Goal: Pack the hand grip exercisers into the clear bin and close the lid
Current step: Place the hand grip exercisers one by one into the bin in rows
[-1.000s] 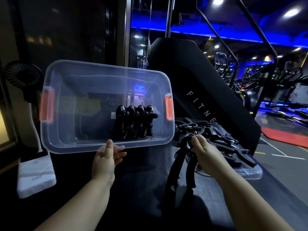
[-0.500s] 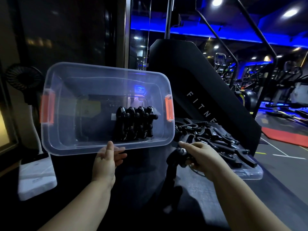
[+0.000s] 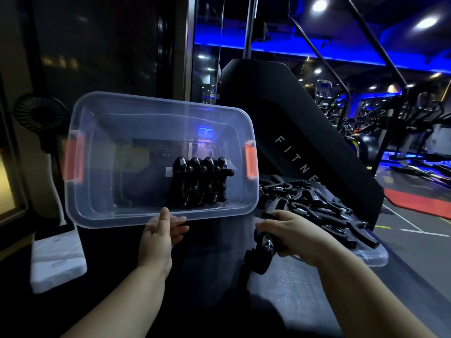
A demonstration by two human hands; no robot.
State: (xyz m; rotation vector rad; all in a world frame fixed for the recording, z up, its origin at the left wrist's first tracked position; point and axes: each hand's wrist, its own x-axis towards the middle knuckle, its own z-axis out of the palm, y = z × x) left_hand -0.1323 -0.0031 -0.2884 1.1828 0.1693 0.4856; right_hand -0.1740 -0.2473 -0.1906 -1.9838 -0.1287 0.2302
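The clear bin (image 3: pixel 102 215) with orange latches is tilted so that its opening faces me. My left hand (image 3: pixel 158 235) grips its near rim. Several black hand grip exercisers (image 3: pixel 199 181) stand in a row inside it, right of the middle. My right hand (image 3: pixel 292 236) is closed on one black exerciser (image 3: pixel 262 252), whose handles hang down below the bin's right corner. A heap of more black exercisers (image 3: pixel 317 211) lies to the right on the clear lid (image 3: pixel 377 258).
Everything rests on a dark cloth-covered surface (image 3: pixel 292 289). A black fan (image 3: pixel 40 118) stands at the left above a white block (image 3: pixel 58 259). A black fitness machine (image 3: pixel 292 132) rises behind the heap. Gym floor and equipment lie to the right.
My right hand has pulled one exerciser off the heap and drawn it down and toward me, then turned it. The bin has stayed tilted in my left hand.
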